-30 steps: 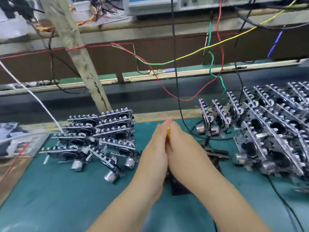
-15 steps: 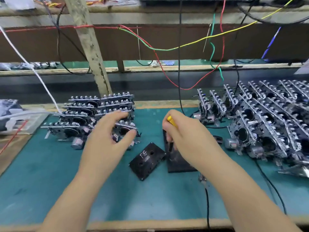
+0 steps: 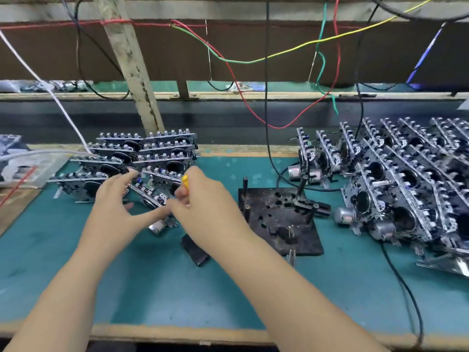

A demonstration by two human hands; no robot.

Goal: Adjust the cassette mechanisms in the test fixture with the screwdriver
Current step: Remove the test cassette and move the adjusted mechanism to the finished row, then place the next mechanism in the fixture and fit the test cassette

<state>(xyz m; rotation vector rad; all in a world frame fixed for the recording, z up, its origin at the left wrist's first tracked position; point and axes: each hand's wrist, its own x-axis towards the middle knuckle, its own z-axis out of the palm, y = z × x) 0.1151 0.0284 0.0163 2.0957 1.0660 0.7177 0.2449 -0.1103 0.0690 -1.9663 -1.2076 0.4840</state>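
A: Starting at the left, what's there?

B: A stack of cassette mechanisms (image 3: 142,158) at the back of the green mat (image 3: 177,288). The left hand (image 3: 114,212) reaches into its front edge, fingers spread, thumb stretched under one tilted mechanism (image 3: 152,194). I can't tell whether it has a real hold yet.

A: And the other hand?

B: The right hand (image 3: 203,209) is just beside it, fingers curled round the yellow screwdriver (image 3: 185,181), touching the same unit.

A: The fixture?

B: The black test fixture (image 3: 279,219) sits to the right with nothing loaded in it. Beyond it lies a bigger pile of mechanisms (image 3: 406,189).

A: What might go wrong?

B: Pulling one unit from the stack could drag its neighbours over, I'd say. The screwdriver tip, hidden behind the hand, might catch on parts. The black cable (image 3: 396,270) could snag too.
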